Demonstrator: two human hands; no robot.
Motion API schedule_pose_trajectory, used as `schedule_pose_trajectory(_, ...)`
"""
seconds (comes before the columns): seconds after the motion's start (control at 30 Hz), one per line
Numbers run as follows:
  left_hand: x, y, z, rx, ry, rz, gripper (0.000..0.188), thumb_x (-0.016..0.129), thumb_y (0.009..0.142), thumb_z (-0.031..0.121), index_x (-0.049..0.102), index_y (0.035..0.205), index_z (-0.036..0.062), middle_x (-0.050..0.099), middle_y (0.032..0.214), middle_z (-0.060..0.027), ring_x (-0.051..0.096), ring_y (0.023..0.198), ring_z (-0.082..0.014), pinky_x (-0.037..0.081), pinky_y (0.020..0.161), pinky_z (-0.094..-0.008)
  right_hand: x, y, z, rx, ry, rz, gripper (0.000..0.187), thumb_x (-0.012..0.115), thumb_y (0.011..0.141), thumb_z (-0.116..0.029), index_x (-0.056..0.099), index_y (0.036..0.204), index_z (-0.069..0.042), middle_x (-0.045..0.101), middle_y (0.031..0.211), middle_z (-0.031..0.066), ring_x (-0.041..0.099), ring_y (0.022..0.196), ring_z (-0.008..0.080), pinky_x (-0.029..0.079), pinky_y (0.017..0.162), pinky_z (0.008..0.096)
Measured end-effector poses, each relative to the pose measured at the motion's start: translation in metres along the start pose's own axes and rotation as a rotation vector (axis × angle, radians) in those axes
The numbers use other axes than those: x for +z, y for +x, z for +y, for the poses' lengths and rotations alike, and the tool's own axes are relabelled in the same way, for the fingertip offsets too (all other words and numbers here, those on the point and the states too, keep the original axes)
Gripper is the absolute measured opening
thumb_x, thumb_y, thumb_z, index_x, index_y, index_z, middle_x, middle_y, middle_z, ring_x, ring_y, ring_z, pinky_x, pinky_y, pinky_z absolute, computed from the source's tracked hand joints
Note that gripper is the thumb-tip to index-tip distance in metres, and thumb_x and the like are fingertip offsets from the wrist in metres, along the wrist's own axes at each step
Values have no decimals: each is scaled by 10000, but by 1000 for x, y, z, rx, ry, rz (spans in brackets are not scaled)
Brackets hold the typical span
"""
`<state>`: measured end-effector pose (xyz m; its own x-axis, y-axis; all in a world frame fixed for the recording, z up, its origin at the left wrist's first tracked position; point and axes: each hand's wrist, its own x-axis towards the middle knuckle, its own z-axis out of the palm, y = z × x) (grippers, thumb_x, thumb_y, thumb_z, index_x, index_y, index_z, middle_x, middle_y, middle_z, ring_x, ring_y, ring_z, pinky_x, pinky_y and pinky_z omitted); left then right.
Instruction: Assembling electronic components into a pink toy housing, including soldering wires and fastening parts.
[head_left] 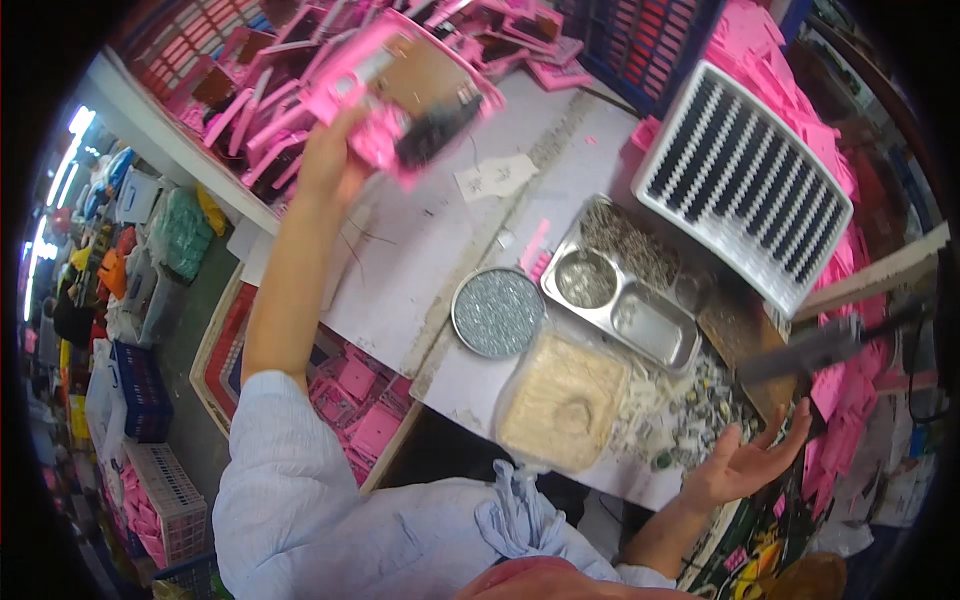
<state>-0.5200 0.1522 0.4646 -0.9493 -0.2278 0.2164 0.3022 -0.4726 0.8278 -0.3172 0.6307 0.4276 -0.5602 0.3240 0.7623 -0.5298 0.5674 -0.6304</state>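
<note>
My left hand (335,155) is stretched far out over the pile at the back left. Its fingers close on the near edge of a pink plastic housing (390,65), which has a brown panel and a black part on it; motion blurs it somewhat. On the right, my right hand (745,465) is palm up with fingers spread and nothing in it. Just beyond those fingers is a grey, blurred powered-screwdriver-like tool (805,352). Loose small metal and plastic parts (700,410) lie beside the right hand.
Similar pink pieces (255,115) heap up at the back left. A round tin of small metal parts (498,312), a steel compartment tray (655,335) and a tan block in clear wrap (563,400) stand mid-table. Behind them leans a white tray with black rows (745,185). A blue crate (640,50) stands behind.
</note>
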Motion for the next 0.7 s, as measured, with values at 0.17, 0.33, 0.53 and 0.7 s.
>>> schedule_pose_trajectory(0.17,64,-170,-82,-535,-310,15,366,607,976,89,555,1327,-2,681,1236,-135,706,1090,-253,591,952,-416,19,-71,-10,476,272,-773,649,830,766,-132,584,1355,-15,622,1265,169,588,1180,256,532,870,352)
schedule_pose_trajectory(0.33,132,-273,-132,-617,-387,21,479,600,1004,126,450,1436,-18,606,1345,-146,621,1229,-259,495,1078,-417,62,-133,-8,382,461,-770,826,853,809,-282,451,1497,-65,509,1452,158,505,1320,335,386,1125,451)
schedule_pose_trajectory(0.53,91,-308,-125,-378,243,-286,1086,891,763,270,214,1566,-5,410,1455,-134,507,1289,-256,472,1015,-393,38,-143,20,1076,1065,-208,658,739,906,-163,440,1484,-62,575,1367,83,573,1250,216,452,1090,410)
schedule_pose_trajectory(0.7,52,-298,-113,316,992,-623,934,929,667,274,443,1441,81,465,1345,-124,516,1199,-303,440,982,-440,15,-96,54,1123,807,-566,389,662,969,-137,584,1335,-29,659,1138,27,625,988,118,495,866,304)
